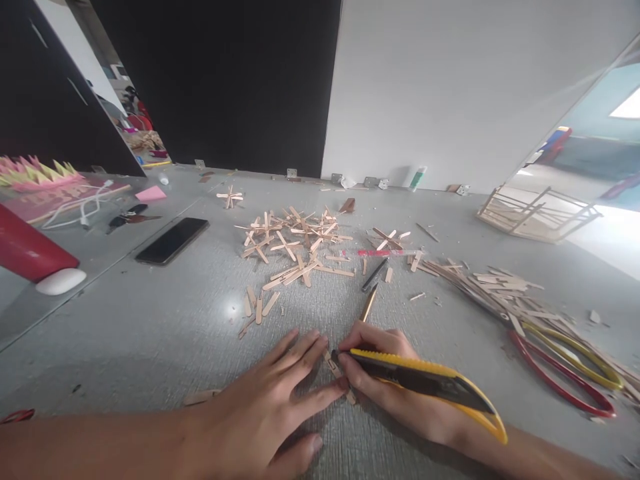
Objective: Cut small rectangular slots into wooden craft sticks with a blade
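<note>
Showing yellow edging around black, the cutter (430, 382) slants.

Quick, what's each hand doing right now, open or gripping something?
Left hand: open, fingers spread, touching a small wooden piece.
Right hand: closed, holding the yellow-and-black utility knife.

Along the far edge of the grey tabletop (173, 310), a black panel (227, 80) meets a white panel (445, 87); past its right side, a bright patch (628, 107) marks a blue-green wall (595, 121).
</note>
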Tool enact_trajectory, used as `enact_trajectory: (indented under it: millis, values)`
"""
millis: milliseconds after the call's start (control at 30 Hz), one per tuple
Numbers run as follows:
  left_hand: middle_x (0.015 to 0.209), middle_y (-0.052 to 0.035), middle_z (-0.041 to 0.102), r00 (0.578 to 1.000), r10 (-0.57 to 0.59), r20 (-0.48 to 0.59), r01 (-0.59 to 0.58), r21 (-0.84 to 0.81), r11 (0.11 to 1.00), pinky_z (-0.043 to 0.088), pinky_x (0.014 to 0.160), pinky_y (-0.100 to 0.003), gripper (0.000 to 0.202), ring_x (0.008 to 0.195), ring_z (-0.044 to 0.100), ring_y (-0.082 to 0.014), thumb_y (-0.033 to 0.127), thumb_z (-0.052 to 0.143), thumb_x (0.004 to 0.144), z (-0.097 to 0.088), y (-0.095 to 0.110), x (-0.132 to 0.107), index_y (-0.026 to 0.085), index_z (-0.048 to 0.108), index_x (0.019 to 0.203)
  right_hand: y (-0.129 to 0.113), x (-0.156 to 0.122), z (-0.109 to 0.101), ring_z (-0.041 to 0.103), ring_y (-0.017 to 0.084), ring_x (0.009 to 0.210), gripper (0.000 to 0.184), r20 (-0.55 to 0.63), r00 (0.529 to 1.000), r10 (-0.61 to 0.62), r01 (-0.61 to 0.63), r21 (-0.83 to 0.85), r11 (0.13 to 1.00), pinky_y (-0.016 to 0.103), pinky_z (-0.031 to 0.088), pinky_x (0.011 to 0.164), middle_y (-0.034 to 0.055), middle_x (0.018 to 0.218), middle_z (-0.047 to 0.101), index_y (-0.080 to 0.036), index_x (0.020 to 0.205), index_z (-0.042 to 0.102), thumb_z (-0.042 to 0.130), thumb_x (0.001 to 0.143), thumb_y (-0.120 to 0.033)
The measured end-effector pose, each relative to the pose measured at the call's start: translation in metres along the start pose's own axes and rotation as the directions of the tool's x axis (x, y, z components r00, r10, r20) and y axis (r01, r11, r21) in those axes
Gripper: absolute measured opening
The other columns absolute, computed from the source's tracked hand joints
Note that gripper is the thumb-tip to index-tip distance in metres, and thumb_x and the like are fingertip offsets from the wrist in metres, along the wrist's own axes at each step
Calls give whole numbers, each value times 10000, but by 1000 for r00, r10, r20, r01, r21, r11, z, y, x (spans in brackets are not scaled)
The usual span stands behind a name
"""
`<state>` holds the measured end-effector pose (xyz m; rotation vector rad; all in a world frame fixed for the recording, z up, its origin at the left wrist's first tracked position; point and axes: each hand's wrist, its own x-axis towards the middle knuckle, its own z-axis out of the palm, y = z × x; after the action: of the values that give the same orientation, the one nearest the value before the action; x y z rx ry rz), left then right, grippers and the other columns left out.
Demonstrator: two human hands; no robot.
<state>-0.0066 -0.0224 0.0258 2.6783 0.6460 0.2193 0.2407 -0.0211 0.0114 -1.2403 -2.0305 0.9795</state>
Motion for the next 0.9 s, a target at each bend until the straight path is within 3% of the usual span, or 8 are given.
enact_trajectory:
  millis: [100,267,467,700,900]
  values:
    - [1654,-144,270,1000,-1,12,1,2,1000,301,1182,-637,722,1486,302,-415,291,630,939,0,1,0,279,317,1590,0,-1,0,611,143,647,197,2,1000,-7,7,0,1000,352,427,783,-54,677,690,-237,884,588,563,999,-394]
    - [1638,-182,290,999,-11,37,10,26,1000,324,1150,-670,713,1477,305,-441,298,614,945,1,1,-1,266,315,1592,-1,-1,0,579,122,551,201,26,1000,11,-13,75,997,317,433,672,-63,625,653,-228,878,575,553,998,-388]
    - [1651,-132,287,1000,-4,9,4,22,1000,294,1182,-639,731,1481,323,-413,301,609,944,3,0,-2,286,287,1600,-4,2,4,581,142,614,267,-41,999,-33,29,-76,997,318,435,677,-32,651,634,-227,812,569,526,1002,-410]
    - [1616,-153,367,1000,-7,28,6,48,999,254,1204,-634,787,1480,334,-394,259,617,894,1,3,1,239,270,1600,-10,0,13,454,106,513,294,-31,999,-41,39,-55,998,267,382,536,-59,614,483,-241,778,455,457,1039,-375]
    - [1662,-174,251,999,-24,43,19,96,995,287,1230,-532,702,1518,243,-358,189,579,880,6,5,1,194,346,1542,-10,1,13,455,122,544,333,-51,998,-29,26,-63,998,274,380,549,-56,601,470,-247,741,423,458,1043,-381]
